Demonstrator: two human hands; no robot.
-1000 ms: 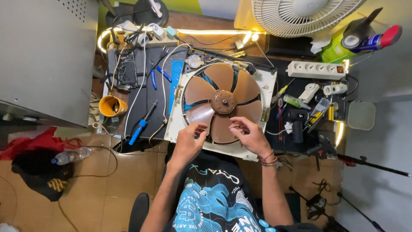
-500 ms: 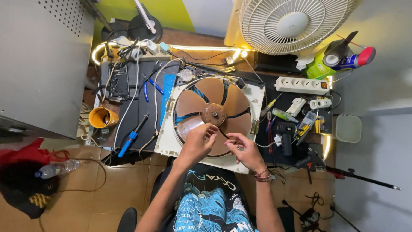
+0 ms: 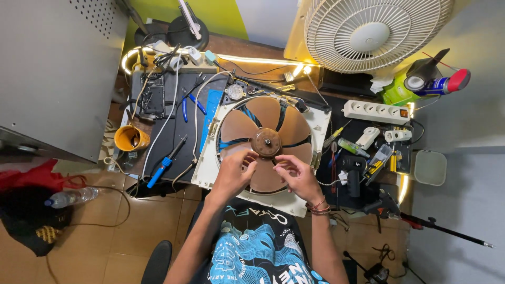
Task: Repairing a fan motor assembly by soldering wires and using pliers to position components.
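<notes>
A brown fan blade (image 3: 265,141) with a round hub lies flat at the frame's centre. It sits inside a square white frame (image 3: 210,163), tilted slightly clockwise.

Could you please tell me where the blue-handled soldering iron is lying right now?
In the head view, the soldering iron lies on the dark mat left of the fan frame, just right of the orange cup.
</notes>
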